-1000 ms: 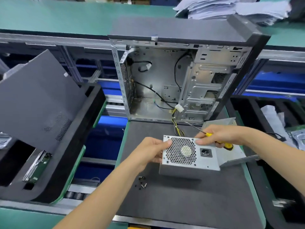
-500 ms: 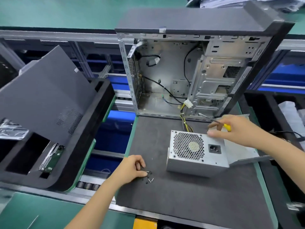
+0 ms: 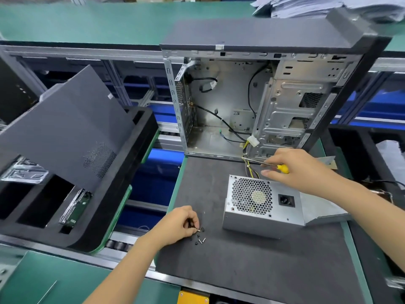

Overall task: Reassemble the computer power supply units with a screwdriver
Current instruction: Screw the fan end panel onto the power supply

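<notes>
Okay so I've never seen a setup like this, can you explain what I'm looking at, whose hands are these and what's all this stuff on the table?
This is one view from a camera worn on a person's head, looking down at their own hands. On the dark mat sits a silver power supply unit, with its wires running into the open computer case behind. The right hand holds a yellow-handled screwdriver. The left hand pinches one of the small loose screws.

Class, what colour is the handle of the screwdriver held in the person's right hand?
Yellow. The screwdriver handle shows best in the head view, poking out of the right hand.
</notes>
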### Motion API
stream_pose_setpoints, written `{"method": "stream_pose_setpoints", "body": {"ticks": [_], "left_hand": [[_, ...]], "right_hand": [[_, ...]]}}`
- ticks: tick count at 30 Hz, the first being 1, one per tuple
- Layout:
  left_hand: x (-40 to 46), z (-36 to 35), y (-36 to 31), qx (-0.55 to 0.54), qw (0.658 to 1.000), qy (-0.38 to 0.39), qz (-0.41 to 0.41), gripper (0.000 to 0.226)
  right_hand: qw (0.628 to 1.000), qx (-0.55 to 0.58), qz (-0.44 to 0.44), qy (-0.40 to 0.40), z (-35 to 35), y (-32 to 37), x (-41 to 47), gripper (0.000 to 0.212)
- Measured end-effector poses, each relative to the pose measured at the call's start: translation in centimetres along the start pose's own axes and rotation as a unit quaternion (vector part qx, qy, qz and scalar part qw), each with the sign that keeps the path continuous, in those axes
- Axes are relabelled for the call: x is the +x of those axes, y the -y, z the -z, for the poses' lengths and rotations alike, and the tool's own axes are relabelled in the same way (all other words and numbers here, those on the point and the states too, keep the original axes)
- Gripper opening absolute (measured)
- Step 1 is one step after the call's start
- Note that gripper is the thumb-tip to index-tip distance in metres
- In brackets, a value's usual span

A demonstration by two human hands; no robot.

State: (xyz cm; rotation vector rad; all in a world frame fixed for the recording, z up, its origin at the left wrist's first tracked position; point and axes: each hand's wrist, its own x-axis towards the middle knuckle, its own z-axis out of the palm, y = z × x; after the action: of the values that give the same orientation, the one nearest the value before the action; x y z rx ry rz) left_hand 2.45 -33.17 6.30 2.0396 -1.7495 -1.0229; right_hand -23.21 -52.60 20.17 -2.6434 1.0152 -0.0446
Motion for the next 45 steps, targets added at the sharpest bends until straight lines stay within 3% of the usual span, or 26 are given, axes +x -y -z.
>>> {"method": "stream_pose_setpoints", "body": {"ticks": [4, 16, 21, 27, 37, 41, 45], "left_hand": [[0.2, -0.1, 0.1, 0.041, 0.999, 0.008, -0.013, 0.009], [0.1, -0.4, 1.2, -0.032, 0.999, -0.024, -0.036, 0.006], [0.5, 0.4, 0.8, -0.133, 0.988, -0.079, -0.021, 0.012], [1.2, 0.4, 1.0, -0.024, 0.999, -0.008, -0.037, 0.007], [0.8, -0.2, 1.7, 0.009, 0.996, 0.021, -0.089, 0.011], [0.5, 1.2, -0.7, -0.153, 0.984, -0.053, -0.078, 0.015], [1.9, 3.7, -7.6, -0.353, 0.920, -0.158, -0.065, 0.013]], "right_hand": [[1.000, 0.002, 0.005, -0.003, -0.1, 0.0, 0.0, 0.033], [1.000, 0.020, 0.016, -0.001, -0.2, 1.2, 0.1, 0.025], [0.999, 0.025, 0.031, -0.032, -0.3, 2.3, 0.1, 0.018], [0.998, 0.041, 0.026, -0.030, -0.6, 3.4, 0.1, 0.018], [0.998, 0.052, -0.002, -0.040, -0.5, 3.6, -0.8, 0.020], [0.994, 0.097, -0.001, -0.050, 0.3, 3.6, -1.4, 0.017], [0.966, 0.245, -0.003, -0.078, 1.3, 4.0, -1.6, 0.018]]}}
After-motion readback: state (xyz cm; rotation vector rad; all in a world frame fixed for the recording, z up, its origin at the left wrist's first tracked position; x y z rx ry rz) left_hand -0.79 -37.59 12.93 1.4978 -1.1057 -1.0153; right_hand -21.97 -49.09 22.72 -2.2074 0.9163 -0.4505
